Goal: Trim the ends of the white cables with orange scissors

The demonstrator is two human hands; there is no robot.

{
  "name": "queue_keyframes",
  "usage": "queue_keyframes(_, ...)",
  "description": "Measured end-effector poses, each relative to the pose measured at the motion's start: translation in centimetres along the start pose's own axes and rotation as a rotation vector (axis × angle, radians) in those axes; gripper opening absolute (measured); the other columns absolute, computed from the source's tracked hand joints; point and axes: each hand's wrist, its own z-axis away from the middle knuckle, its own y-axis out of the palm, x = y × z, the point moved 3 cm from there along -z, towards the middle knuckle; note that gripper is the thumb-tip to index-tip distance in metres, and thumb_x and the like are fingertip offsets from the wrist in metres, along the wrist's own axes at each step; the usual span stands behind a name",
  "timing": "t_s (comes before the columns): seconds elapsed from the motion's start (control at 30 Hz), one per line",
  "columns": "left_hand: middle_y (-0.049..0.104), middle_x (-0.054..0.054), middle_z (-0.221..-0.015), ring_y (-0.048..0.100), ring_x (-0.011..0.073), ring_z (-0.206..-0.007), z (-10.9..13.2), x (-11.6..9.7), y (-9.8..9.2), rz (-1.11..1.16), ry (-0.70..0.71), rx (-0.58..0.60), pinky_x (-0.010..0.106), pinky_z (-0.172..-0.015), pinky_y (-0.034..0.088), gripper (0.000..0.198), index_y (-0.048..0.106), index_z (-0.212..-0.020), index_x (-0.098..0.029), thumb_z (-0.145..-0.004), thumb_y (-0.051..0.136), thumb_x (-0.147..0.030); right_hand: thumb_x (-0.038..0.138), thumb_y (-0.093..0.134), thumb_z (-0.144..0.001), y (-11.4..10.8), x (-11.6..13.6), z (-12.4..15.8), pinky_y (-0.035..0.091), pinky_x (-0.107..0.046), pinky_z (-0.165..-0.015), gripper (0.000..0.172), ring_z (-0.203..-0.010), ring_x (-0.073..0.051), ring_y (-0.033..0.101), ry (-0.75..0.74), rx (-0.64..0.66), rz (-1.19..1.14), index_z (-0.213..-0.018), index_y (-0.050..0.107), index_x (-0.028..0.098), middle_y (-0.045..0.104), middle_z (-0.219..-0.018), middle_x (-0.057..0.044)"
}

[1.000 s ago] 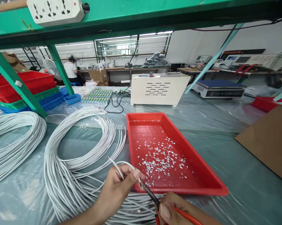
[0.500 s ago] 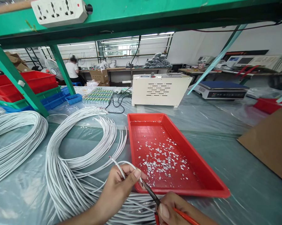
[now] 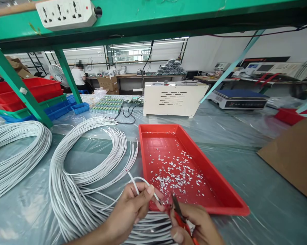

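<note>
The left hand [image 3: 133,207] pinches a thin white cable [image 3: 133,182] between thumb and fingers, close to its end, and this end points up and to the far left. The rest of the cable goes down into the big coil of white cables [image 3: 76,190] lying on the plastic-covered counter [image 3: 245,163]. The right hand [image 3: 196,224] is closed around the red handles of small scissors [image 3: 177,211], whose dark blades open over the near edge of the red tray [image 3: 235,200]. The tray holds many small silvery scraps [image 3: 176,173].

I judge that the step in hand is trimming the cable end, so that the cut pieces fall in the tray. The next move seems to call for bringing the blades back to the cable tip, just beside the left thumb, and keeping the tip above the tray.

Compared with one second ago, the scissors are no longer stretched out with the tip at the left thumb. They have pulled back toward the right hand and now stand more upright, and the right hand has come further into view. The left hand and cable have shifted slightly to the right.
</note>
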Motion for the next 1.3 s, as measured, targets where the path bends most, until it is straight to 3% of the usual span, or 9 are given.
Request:
queue_keyframes(0.17, 0.060, 0.000, -0.058, 0.022, 0.0025, -0.035, 0.4, 0.0, -0.1, -0.135, 0.034, -0.057, 0.020, -0.037, 0.015, 0.030, 0.066, -0.079, -0.012, -0.079, 0.053, -0.039, 0.034, 0.058, -0.073, -1.1, 0.1, -0.4, 0.033, -0.022, -0.045, 0.026, -0.046, -0.011, 0.041, 0.011, -0.190, 0.064, -0.053, 0.053, 0.017, 0.045, -0.048, 0.002)
queue_keyframes(0.33, 0.058, 0.001, -0.060, 0.049, 0.0103, -0.055, 0.5, -0.2, 0.0, -0.223, 0.104, -0.076, 0.020, -0.054, 0.036, 0.029, 0.065, -0.070, -0.012, -0.078, 0.055, -0.037, 0.025, 0.057, -0.074, -1.1, 0.5, -0.9, 0.044, -0.024, -0.054, 0.013, -0.053, -0.016, 0.055, 0.001, -0.109, 0.015, -0.069, 0.065, 0.016, 0.061, -0.059, -0.003)
queue_keyframes(0.47, 0.060, 0.003, -0.063, 0.054, 0.0147, -0.065, 0.5, -0.2, 0.2, -0.223, 0.125, -0.033, 0.024, -0.066, 0.040, 0.025, 0.065, -0.074, -0.012, -0.079, 0.055, -0.034, 0.028, 0.056, -0.074, -0.9, 0.8, -1.0, 0.043, -0.023, -0.051, 0.022, -0.049, -0.014, 0.052, -0.027, -0.098, 0.037, -0.058, 0.064, 0.016, 0.056, -0.050, -0.001)
queue_keyframes(0.6, 0.061, 0.003, -0.063, 0.054, 0.0144, -0.063, 0.4, -0.1, 0.3, -0.198, 0.133, -0.014, 0.025, -0.066, 0.042, 0.022, 0.066, -0.076, -0.012, -0.078, 0.057, -0.032, 0.026, 0.054, -0.075, -0.7, 0.7, -1.0, 0.040, -0.022, -0.048, 0.025, -0.047, -0.012, 0.048, -0.049, -0.090, 0.094, -0.054, 0.062, 0.016, 0.054, -0.049, 0.000)
queue_keyframes(0.77, 0.063, 0.003, -0.069, 0.054, 0.0153, -0.068, 0.3, 0.7, 0.1, -0.224, 0.114, -0.092, 0.024, -0.065, 0.042, 0.020, 0.064, -0.075, -0.013, -0.072, 0.063, -0.033, 0.017, 0.051, -0.073, -0.9, 1.0, -1.1, 0.034, -0.021, -0.048, 0.019, -0.047, -0.011, 0.043, -0.102, -0.040, 0.302, -0.055, 0.057, 0.016, 0.049, -0.050, 0.001)
queue_keyframes(0.93, 0.055, -0.001, -0.061, 0.049, 0.0123, -0.058, 0.0, 1.5, 0.0, -0.186, 0.087, -0.102, 0.023, -0.058, 0.040, 0.026, 0.059, -0.069, -0.013, -0.065, 0.068, -0.038, 0.011, 0.049, -0.066, -0.8, 1.2, -1.1, 0.028, -0.020, -0.046, 0.017, -0.047, -0.009, 0.038, -0.126, 0.002, 0.406, -0.050, 0.049, 0.016, 0.042, -0.049, 0.004)
queue_keyframes(1.03, 0.054, -0.001, -0.060, 0.047, 0.0116, -0.057, -0.1, 1.7, -0.2, -0.154, 0.052, -0.080, 0.023, -0.058, 0.038, 0.029, 0.058, -0.066, -0.013, -0.062, 0.070, -0.039, 0.011, 0.049, -0.064, -0.6, 0.8, -1.2, 0.028, -0.020, -0.045, 0.014, -0.046, -0.008, 0.036, -0.072, 0.000, 0.325, -0.050, 0.048, 0.016, 0.041, -0.048, 0.004)
queue_keyframes(1.17, 0.057, 0.000, -0.056, 0.049, 0.0122, -0.057, 0.1, 1.3, -0.4, -0.181, 0.006, -0.103, 0.022, -0.055, 0.036, 0.027, 0.060, -0.063, -0.012, -0.060, 0.072, -0.037, 0.014, 0.051, -0.062, -0.5, 0.3, -1.4, 0.030, -0.018, -0.043, 0.012, -0.044, -0.007, 0.035, 0.063, -0.015, 0.025, -0.051, 0.049, 0.016, 0.042, -0.047, 0.005)
queue_keyframes(1.3, 0.062, 0.003, -0.061, 0.053, 0.0143, -0.063, 0.3, 0.6, 0.3, -0.102, 0.052, 0.038, 0.023, -0.061, 0.038, 0.021, 0.067, -0.065, -0.013, -0.067, 0.067, -0.034, 0.023, 0.061, -0.061, -0.5, -0.1, -1.5, 0.029, -0.018, -0.040, 0.016, -0.042, -0.006, 0.035, 0.214, -0.012, -0.232, -0.051, 0.052, 0.015, 0.042, -0.045, 0.005)
